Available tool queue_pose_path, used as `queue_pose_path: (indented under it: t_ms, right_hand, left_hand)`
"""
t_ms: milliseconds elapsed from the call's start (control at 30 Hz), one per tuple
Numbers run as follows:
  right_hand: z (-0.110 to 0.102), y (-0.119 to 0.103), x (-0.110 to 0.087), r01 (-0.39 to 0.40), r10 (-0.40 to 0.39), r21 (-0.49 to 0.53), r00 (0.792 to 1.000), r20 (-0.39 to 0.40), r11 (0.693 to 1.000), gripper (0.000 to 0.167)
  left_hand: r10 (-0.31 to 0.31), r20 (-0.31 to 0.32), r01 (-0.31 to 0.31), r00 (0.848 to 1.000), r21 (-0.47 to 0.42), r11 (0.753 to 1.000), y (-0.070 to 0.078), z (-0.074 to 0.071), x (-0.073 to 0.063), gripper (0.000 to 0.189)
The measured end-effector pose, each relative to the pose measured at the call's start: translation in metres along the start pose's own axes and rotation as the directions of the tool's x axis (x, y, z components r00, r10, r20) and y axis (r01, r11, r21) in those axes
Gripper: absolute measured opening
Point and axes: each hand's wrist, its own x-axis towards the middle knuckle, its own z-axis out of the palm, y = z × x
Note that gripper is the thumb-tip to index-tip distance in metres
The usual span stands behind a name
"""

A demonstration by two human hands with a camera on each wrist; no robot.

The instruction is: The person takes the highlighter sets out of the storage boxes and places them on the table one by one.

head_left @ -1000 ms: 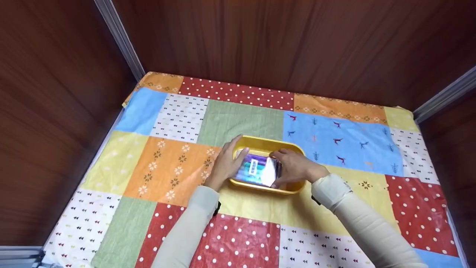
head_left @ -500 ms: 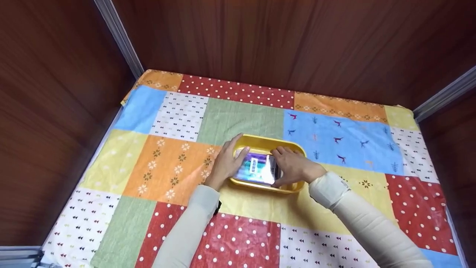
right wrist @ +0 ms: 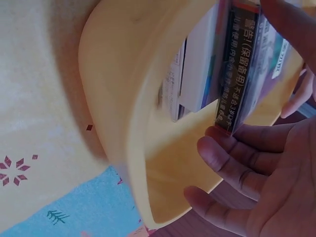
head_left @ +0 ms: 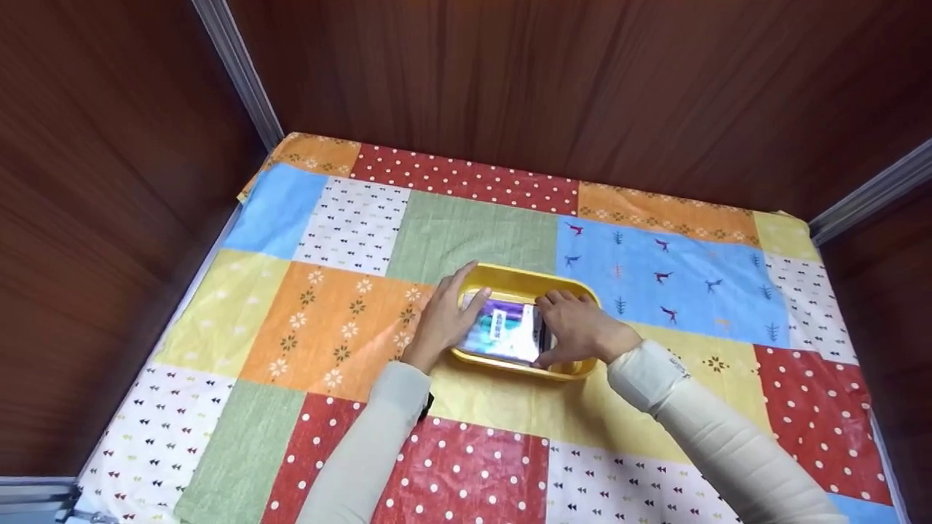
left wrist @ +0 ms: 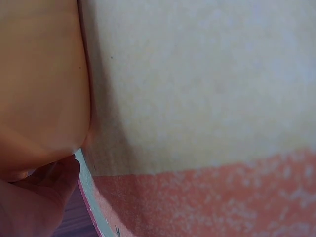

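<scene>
A yellow plastic basin [head_left: 524, 274] stands on the patterned cloth. Inside it lies a flat packaged box [head_left: 484, 339] with a shiny clear front, purple-to-blue strips, a white label and a dark printed edge. My left hand [head_left: 442, 320] grips the basin's left end, thumb over the rim; in the left wrist view its fingers [left wrist: 64, 180] touch the orange-tinted basin wall [left wrist: 39, 89]. My right hand [head_left: 582, 327] reaches into the basin and holds the box's right end between thumb and fingers. The right wrist view shows a white box [right wrist: 200, 64] beneath it.
A patchwork cloth [head_left: 349, 349] covers the table. Dark wood-grain panels [head_left: 510, 87] rise behind and at both sides, with metal strips [head_left: 244, 80] at the corners. The basin's right end shows bare floor [right wrist: 173, 153] beside the boxes.
My right hand has shifted slightly, and the glare on the box has moved and spread as the box tilts a little. My left hand and the basin stay nearly where they were.
</scene>
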Motion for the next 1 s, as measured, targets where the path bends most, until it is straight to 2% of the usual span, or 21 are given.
queue_pose_path:
  t_ms: [300, 633, 800, 1000]
  right_hand:
    - [0.007, 0.004, -0.001, 0.035, -0.034, 0.021, 0.997, -0.071, 0.999, 0.098]
    - [0.009, 0.008, -0.001, 0.098, -0.090, 0.042, 0.983, -0.159, 0.994, 0.100]
    - [0.009, 0.008, 0.000, 0.110, -0.095, 0.072, 0.978, -0.184, 0.991, 0.103]
    - [0.010, 0.012, -0.004, 0.098, -0.069, 0.137, 0.977, -0.204, 0.986, 0.107]
  left_hand:
    - [0.000, 0.002, 0.000, 1.000, -0.001, 1.000, 0.000, 0.003, -0.002, 0.064]
    - [0.045, -0.022, -0.045, 0.999, 0.001, 0.999, -0.001, 0.000, -0.002, 0.062]
    - [0.035, -0.037, -0.036, 0.999, -0.014, 0.999, -0.001, -0.002, -0.001, 0.062]
    - [0.019, -0.016, -0.019, 1.000, -0.011, 1.000, -0.001, -0.001, 0.000, 0.062]
